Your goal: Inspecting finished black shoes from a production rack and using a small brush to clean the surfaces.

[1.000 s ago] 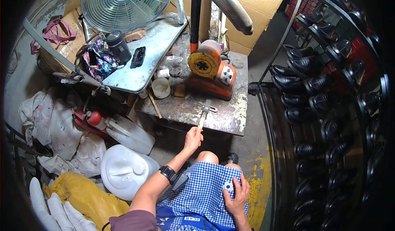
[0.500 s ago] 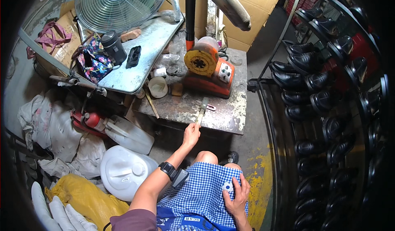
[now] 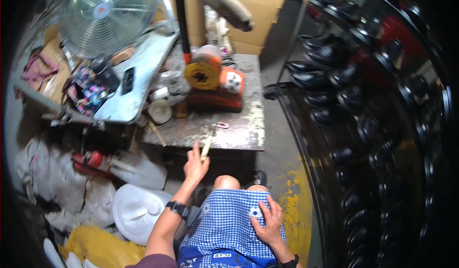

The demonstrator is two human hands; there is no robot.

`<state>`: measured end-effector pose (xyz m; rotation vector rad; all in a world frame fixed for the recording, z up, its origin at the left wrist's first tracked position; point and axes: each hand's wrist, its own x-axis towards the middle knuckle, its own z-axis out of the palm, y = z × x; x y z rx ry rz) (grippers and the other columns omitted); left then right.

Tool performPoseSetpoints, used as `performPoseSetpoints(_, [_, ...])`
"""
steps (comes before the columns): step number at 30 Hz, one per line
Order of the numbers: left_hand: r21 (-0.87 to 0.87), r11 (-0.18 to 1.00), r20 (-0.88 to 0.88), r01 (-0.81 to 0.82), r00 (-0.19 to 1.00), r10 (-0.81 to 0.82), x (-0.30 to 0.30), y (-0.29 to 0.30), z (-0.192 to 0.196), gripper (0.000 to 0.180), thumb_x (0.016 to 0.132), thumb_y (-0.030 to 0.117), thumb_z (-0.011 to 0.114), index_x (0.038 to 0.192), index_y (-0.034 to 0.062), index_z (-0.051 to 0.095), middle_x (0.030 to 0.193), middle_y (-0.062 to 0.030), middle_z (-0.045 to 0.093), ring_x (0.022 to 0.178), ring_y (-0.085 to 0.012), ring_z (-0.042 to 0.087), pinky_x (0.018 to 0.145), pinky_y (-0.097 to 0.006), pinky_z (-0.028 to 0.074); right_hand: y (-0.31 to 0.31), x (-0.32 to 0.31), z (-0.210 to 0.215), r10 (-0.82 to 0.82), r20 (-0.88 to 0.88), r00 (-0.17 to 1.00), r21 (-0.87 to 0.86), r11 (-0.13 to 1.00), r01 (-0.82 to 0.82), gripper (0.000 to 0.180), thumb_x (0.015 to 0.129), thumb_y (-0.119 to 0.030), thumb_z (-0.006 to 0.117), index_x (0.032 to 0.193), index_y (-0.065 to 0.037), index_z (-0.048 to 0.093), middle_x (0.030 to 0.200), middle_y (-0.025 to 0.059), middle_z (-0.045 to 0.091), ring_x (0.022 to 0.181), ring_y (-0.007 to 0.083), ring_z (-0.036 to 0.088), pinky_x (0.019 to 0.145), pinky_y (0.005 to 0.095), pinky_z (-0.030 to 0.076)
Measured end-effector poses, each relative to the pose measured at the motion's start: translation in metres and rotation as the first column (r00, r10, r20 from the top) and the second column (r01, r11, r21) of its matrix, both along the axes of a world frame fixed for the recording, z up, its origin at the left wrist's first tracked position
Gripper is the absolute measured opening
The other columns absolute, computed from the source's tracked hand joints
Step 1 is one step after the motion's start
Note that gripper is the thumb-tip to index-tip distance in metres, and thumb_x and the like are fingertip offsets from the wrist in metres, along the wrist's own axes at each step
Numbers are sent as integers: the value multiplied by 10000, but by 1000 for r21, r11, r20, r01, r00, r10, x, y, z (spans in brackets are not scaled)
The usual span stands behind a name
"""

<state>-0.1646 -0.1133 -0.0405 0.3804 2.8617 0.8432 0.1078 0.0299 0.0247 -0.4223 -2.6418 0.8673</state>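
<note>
My left hand (image 3: pixel 195 166) is at the front edge of the worktable, its fingers apart and the index finger stretched forward. Beside its fingertips a brush-like tool (image 3: pixel 206 147) with a pale handle lies on the table, the handle sticking out over the edge. Whether the thumb still touches that handle is too blurred to tell. Close to the tool's far end rests a small pinkish loop-shaped piece (image 3: pixel 222 124). My right hand (image 3: pixel 268 222) lies with spread fingers on the blue-and-white checked apron (image 3: pixel 224 215) over my lap, holding nothing.
An orange machine with a yellow disc (image 3: pixel 202 76) stands on the worktable (image 3: pixel 248 136), near a round pale bowl (image 3: pixel 159 111). A large fan (image 3: pixel 103 17) is at far left. Racks of black shoes (image 3: pixel 325 112) line the right side. A white jug (image 3: pixel 136 210) stands by my left arm.
My left hand's fingers have opened from around the tool's handle, and the hand has drawn back slightly. The view has shifted; my right hand stays on the apron.
</note>
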Motion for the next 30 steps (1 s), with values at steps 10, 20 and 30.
performPoseSetpoints(10, [27,1000,-105,-11,994,13,3,-15,3,743,778,333,607,1361,99,212,1110,-192,462,917,-386,545,729,-464,465,-2,-2,-3,64,-39,997,-10,998,-64,501,744,-270,650,1199,-103,524,1305,160,411,1172,312,401,959,413,315])
performPoseSetpoints(20, [293,952,-261,88,965,-9,-10,-2,-45,396,910,193,411,1255,11,343,1028,-262,537,895,-425,548,745,-467,455,-6,1,-8,12,-41,999,-19,1000,-13,510,696,-241,678,1145,-44,538,1266,203,424,1138,359,399,963,459,305])
performPoseSetpoints(30, [466,844,-307,-266,846,437,-59,-52,14,430,939,194,374,1303,-28,311,1218,-262,465,1092,-389,480,901,-396,397,-4,-1,-5,6,6,1000,-33,999,-6,494,690,-202,670,1124,-11,534,1260,228,405,1136,382,378,955,474,304])
